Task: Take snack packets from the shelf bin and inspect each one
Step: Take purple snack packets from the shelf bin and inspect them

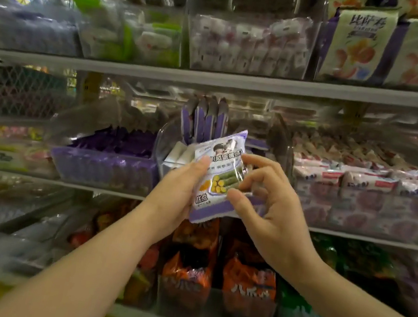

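Inspection is under way: we hold one purple snack packet point(217, 176) before the clear shelf bin point(162, 139) at the middle shelf's front edge, left hand point(179, 195) gripping, right hand point(263, 209) pinching it. Next likely: turning it over.

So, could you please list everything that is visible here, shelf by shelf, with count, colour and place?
snack packet: one, purple and white, held in front of the middle shelf
upright packets: about four, purple, in the clear bin behind it
purple packets: many, purple, middle shelf, left bin
pink packets: many, pink and white, middle shelf, right bin
large bags: two at front, white and purple, top shelf, right
orange bags: several, orange, bottom shelf, centre
left hand: one, holds the snack packet's left edge
right hand: one, pinches its right edge
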Demonstrator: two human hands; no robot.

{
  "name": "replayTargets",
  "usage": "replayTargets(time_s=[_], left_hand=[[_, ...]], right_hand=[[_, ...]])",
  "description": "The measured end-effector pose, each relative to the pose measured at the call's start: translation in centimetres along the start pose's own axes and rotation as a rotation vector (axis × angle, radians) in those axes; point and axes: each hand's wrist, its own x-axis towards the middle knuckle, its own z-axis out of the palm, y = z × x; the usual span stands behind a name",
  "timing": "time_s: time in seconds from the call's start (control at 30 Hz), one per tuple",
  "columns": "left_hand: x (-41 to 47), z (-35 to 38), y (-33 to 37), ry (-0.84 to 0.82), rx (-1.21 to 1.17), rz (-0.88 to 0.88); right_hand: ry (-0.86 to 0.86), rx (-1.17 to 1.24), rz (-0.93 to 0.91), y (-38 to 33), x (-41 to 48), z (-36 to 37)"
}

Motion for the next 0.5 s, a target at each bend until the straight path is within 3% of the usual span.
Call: replayTargets(time_s=[0.13, 0.3, 0.5], left_hand=[[-3.0, -2.4, -2.5, 0.052, 0.026, -0.004], [-5.8, -4.9, -6.0, -0.022, 0.165, -0.092], [-6.8, -6.0, -10.5, 0.068, 0.218, -0.126]], right_hand=[[-0.034, 0.190, 0.197, 1.1, -3.7, 3.4], [0.030, 0.406, 0.546, 3.5, -5.8, 6.0], [-0.016, 0.765, 0.837, 5.8, -7.3, 8.7]])
